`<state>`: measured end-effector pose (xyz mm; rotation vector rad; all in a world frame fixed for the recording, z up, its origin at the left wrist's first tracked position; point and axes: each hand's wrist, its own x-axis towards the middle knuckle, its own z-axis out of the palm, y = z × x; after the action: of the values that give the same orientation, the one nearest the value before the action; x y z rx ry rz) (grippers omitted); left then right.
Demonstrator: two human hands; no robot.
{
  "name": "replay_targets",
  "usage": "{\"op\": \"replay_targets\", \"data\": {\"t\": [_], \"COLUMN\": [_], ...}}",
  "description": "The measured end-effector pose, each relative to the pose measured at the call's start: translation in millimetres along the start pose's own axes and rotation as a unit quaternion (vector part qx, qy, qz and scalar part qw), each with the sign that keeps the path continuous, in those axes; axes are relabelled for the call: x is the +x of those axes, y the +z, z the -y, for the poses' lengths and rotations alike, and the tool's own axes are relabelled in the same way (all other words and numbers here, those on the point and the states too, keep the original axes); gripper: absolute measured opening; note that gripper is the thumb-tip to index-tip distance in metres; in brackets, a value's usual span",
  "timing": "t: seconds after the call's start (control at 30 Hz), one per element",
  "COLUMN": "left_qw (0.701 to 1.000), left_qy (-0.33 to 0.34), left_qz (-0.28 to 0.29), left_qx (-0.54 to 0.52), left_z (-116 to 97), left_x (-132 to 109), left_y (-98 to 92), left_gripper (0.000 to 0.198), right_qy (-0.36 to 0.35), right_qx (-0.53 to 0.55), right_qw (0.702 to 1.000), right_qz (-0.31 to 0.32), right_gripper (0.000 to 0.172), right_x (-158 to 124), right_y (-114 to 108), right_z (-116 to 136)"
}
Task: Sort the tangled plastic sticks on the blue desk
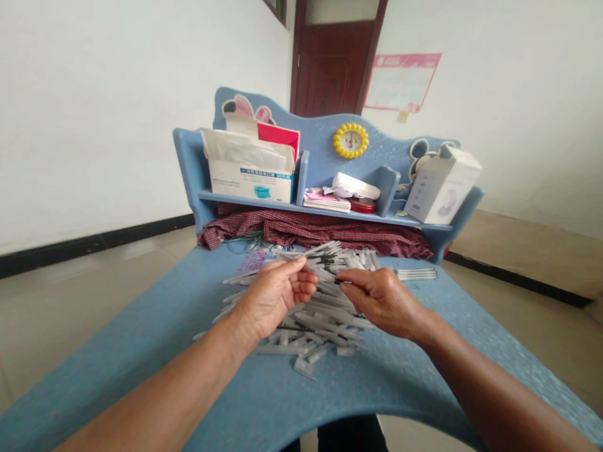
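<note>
Over a pile of pale, translucent pen parts (325, 317) on the blue table (198, 370), both hands meet at one pen. My left hand (282, 292) pinches the clear barrel of the pen (320, 271) between thumb and fingers, its other fingers curled. At the pen's dark end, my right hand (377, 298) is closed with thumb and index finger pressed on it. Several caps (305, 367) lie at the near edge of the pile. A few pens (417, 274) rest side by side to the right, behind my right hand.
A blue shelf (282, 204) stands at the table's back, holding a mask box (249, 179), papers (325, 201), a red round tin (362, 205) and a white box (440, 188). Checked cloth (301, 229) lies beneath it. A yellow clock (350, 140) is on the backboard.
</note>
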<state>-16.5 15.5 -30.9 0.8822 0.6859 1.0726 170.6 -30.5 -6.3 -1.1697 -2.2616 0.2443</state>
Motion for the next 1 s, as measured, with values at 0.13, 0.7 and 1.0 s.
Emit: {"op": "replay_targets", "data": {"t": [0.13, 0.7, 1.0], "left_qw": [1.0, 1.0, 0.999], "left_qy": [0.0, 0.021, 0.029], "left_qz": [0.0, -0.016, -0.026], "left_qx": [0.002, 0.003, 0.003], "left_z": [0, 2, 3], "left_x": [0, -2, -3], "left_y": [0.3, 4.2, 6.7], "left_gripper": [0.013, 0.012, 0.01], "right_qy": [0.019, 0.074, 0.042], "right_qx": [-0.017, -0.079, -0.046], "right_qw": [1.0, 0.989, 0.992], "right_qz": [-0.011, -0.097, -0.112], "right_gripper": [0.024, 0.023, 0.019], "right_x": [0, -3, -5], "right_y": [3, 20, 23], "right_z": [-2, -7, -10]}}
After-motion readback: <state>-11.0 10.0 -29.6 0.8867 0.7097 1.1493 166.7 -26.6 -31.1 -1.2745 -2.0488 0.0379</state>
